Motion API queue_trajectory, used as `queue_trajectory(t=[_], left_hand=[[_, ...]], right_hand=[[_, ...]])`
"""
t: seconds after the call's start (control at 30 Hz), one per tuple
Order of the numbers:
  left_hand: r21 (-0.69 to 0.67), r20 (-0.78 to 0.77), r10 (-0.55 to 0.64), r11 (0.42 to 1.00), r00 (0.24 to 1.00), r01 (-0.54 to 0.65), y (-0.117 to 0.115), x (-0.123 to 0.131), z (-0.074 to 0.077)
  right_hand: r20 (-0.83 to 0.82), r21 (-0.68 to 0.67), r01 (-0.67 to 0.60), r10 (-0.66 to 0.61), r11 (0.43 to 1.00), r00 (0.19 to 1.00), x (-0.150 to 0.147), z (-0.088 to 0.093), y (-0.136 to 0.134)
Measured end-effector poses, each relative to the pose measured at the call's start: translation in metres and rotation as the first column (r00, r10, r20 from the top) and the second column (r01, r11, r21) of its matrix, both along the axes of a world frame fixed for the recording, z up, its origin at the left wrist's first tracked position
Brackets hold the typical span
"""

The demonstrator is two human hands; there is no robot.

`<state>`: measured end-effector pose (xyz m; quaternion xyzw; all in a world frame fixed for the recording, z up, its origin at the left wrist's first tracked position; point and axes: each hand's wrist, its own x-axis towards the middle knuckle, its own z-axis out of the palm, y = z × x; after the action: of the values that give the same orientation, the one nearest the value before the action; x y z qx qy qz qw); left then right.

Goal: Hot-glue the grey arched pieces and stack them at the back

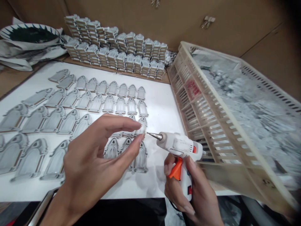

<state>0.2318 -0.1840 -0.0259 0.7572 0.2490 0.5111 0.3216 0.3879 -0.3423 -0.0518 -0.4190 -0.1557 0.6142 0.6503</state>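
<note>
My right hand (188, 188) is wrapped round the handle of a white hot glue gun (180, 144) with an orange trigger. Its metal nozzle points left, close to the fingertips of my left hand (101, 160). The thumb and forefinger of that hand are curved into a pinch, and a tiny whitish thing seems to sit between their tips, too small to make out. Below and behind the left hand, grey-white arched window-shaped pieces (141, 158) lie in rows on a white board (162, 103). My left hand hides part of these rows.
Along the back stand stacks of similar arched pieces (103, 56). A cream plastic crate (211, 110) full of small bagged parts stands at the right, close beside the glue gun. A patterned bowl (55, 34) with dark green contents rests on crumpled sheets at the back left.
</note>
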Motion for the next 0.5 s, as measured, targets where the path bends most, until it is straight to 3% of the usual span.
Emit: queue_trajectory(t=[0.5], left_hand=[[0.026, 0.006, 0.011, 1.000, 1.000, -0.011, -0.0003, 0.0014, 0.0022]], right_hand=[[0.001, 0.021, 0.012, -0.012, 1.000, 1.000, -0.0004, -0.0023, -0.0009]])
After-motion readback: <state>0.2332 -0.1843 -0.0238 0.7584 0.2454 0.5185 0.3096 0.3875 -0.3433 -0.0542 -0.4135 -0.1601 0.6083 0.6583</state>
